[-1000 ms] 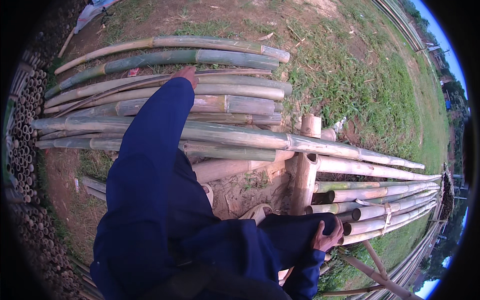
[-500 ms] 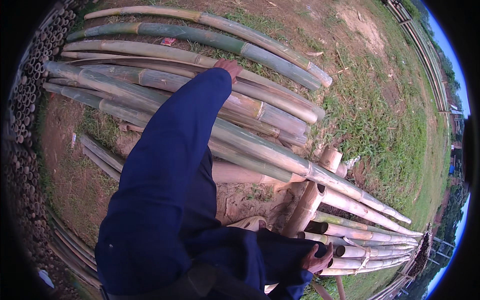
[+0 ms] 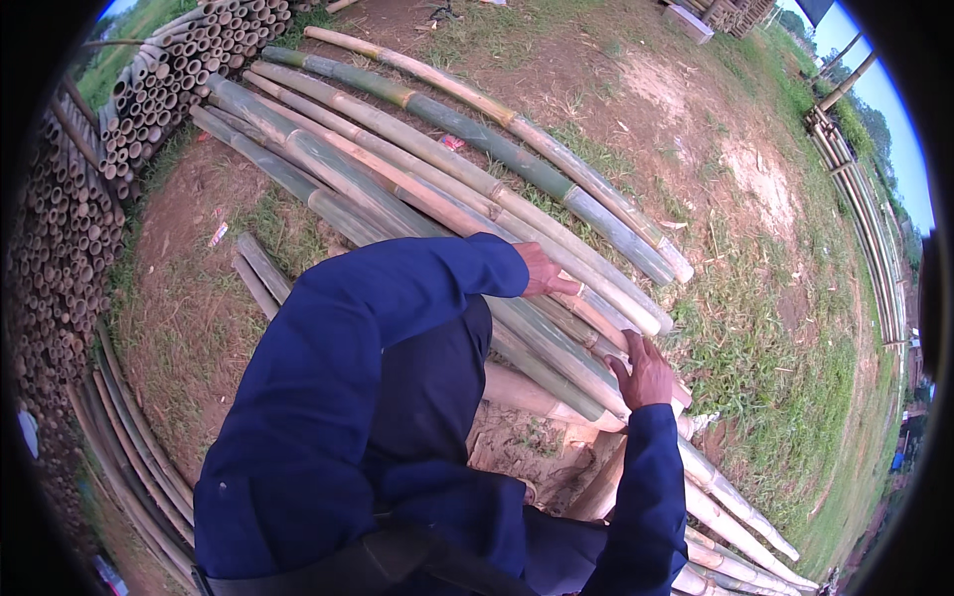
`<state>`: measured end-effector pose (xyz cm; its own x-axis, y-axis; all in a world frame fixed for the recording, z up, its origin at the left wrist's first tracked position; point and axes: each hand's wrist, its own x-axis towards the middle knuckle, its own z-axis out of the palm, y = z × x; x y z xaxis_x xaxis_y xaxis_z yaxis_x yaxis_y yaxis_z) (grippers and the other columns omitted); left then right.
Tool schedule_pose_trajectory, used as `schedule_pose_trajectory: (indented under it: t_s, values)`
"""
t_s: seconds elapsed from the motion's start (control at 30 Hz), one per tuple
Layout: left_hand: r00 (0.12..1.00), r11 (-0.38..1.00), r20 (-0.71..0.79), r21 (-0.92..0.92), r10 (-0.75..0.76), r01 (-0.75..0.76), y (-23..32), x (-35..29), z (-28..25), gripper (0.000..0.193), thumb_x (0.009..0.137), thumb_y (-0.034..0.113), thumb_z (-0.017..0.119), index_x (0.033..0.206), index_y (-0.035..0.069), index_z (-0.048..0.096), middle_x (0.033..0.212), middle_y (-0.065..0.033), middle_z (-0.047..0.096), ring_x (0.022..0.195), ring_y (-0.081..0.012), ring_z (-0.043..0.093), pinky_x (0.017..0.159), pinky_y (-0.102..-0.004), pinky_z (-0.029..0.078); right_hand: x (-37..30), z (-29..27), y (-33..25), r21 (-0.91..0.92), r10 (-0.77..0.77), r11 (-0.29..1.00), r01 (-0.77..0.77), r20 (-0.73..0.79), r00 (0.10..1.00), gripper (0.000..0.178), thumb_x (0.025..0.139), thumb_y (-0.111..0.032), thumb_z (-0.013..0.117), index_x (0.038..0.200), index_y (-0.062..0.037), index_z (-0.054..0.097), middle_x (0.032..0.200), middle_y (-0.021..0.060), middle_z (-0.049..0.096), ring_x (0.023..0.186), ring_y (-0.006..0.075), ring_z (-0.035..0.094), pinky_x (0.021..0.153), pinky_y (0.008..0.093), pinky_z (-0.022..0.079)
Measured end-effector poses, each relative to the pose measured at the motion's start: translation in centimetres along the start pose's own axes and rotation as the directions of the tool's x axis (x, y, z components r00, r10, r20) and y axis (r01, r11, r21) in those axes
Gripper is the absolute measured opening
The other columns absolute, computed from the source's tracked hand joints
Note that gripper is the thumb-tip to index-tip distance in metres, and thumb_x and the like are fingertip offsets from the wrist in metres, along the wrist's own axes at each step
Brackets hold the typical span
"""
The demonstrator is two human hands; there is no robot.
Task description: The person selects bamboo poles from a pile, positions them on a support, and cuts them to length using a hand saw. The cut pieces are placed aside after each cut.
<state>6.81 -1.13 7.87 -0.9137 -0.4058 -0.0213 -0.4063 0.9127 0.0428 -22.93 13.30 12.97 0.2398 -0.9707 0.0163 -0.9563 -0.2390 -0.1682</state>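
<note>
My left hand (image 3: 544, 270) is closed over a long pinkish-tan bamboo piece (image 3: 604, 325) in the middle of a bundle of poles. Its fingertips are partly hidden on the far side. Nearer that piece's right end is my right hand (image 3: 648, 375), with thumb and fingers spread apart over the bamboo, seemingly touching it. Greenish bamboo poles (image 3: 542, 338) lie alongside on my near side. Beyond my hands are a tan pole (image 3: 437, 157) and a green pole (image 3: 537, 157). My left arm covers part of the bundle.
A tall stack of cut bamboo (image 3: 189, 79) stands at the far left. More poles (image 3: 735, 502) stretch away at lower right, and curved poles (image 3: 139, 447) lie at lower left. A bamboo rail fence (image 3: 860, 209) runs along the right. Grass and bare soil surround the bundle.
My left hand has moved right along the bundle toward the pole ends. My right hand has come up from the lower poles to the bundle. The view has turned.
</note>
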Motion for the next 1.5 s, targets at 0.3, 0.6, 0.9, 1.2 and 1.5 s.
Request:
schedule_pose_trajectory:
  t_s: [0.3, 0.6, 0.9, 1.2, 1.5]
  values:
    - [0.989, 0.995, 0.114, -0.032, -0.09, 0.094, 2.5, -1.1, -2.8, 0.044, 0.098, 0.014, 0.051, 0.141, 0.025, 0.047, 0.09, -0.0176, 0.066, 0.08, -0.0382, 0.07, 0.066, -0.0492, 0.055, -0.8, 1.6, 0.0, 0.048, 0.095, 0.995, -0.093, -0.042, 0.995, 0.024, 0.089, -0.024, 0.072, 0.106, -0.01, 0.06, 0.099, 0.0172, 0.072, 0.086, 0.0424, 0.069, 0.074, 0.053, 0.053]
    - [0.949, 0.955, 0.207, -0.128, -0.239, 0.268, 4.5, -2.7, -2.8, 0.066, 0.085, 0.071, 0.062, 0.11, 0.01, 0.07, 0.097, -0.0163, 0.072, 0.094, -0.0373, 0.071, 0.084, -0.0521, 0.05, -9.6, 5.4, 5.7, 0.243, 0.181, 0.957, -0.158, -0.073, 0.981, 0.026, 0.086, -0.018, 0.077, 0.104, -0.0063, 0.064, 0.087, 0.0208, 0.071, 0.08, 0.0428, 0.069, 0.07, 0.049, 0.053]
    - [0.957, 0.97, 0.207, -0.096, -0.201, 0.224, 9.3, -0.5, -4.1, 0.076, 0.089, 0.079, 0.05, 0.103, 0.007, 0.072, 0.085, -0.0171, 0.073, 0.088, -0.0366, 0.072, 0.082, -0.0492, 0.052, -17.8, 2.2, 12.7, 0.306, 0.263, 0.929, -0.208, -0.149, 0.953, 0.032, 0.079, -0.019, 0.083, 0.101, -0.006, 0.064, 0.086, 0.0182, 0.069, 0.078, 0.0395, 0.069, 0.071, 0.0457, 0.054]
    - [0.984, 0.976, 0.117, -0.155, -0.136, 0.154, 13.8, 2.1, -3.0, 0.079, 0.086, 0.081, 0.05, 0.105, 0.005, 0.066, 0.08, -0.0187, 0.071, 0.084, -0.0381, 0.072, 0.075, -0.0494, 0.054, -21.6, 1.1, 15.6, 0.258, 0.177, 0.959, -0.119, -0.214, 0.961, 0.037, 0.078, -0.018, 0.086, 0.107, -0.0014, 0.069, 0.093, 0.014, 0.064, 0.086, 0.0294, 0.068, 0.072, 0.0366, 0.056]
    - [0.994, 0.973, -0.027, -0.206, -0.11, 0.102, 17.7, 5.5, -1.1, 0.076, 0.087, 0.078, 0.053, 0.101, 0.004, 0.065, 0.076, -0.0183, 0.07, 0.079, -0.038, 0.072, 0.067, -0.0483, 0.055, -24.6, -0.4, 19.3, 0.198, 0.256, 0.956, -0.218, -0.191, 0.948, 0.039, 0.075, -0.012, 0.085, 0.11, -0.003, 0.069, 0.098, 0.017, 0.064, 0.096, 0.0389, 0.064, 0.086, 0.0452, 0.052]
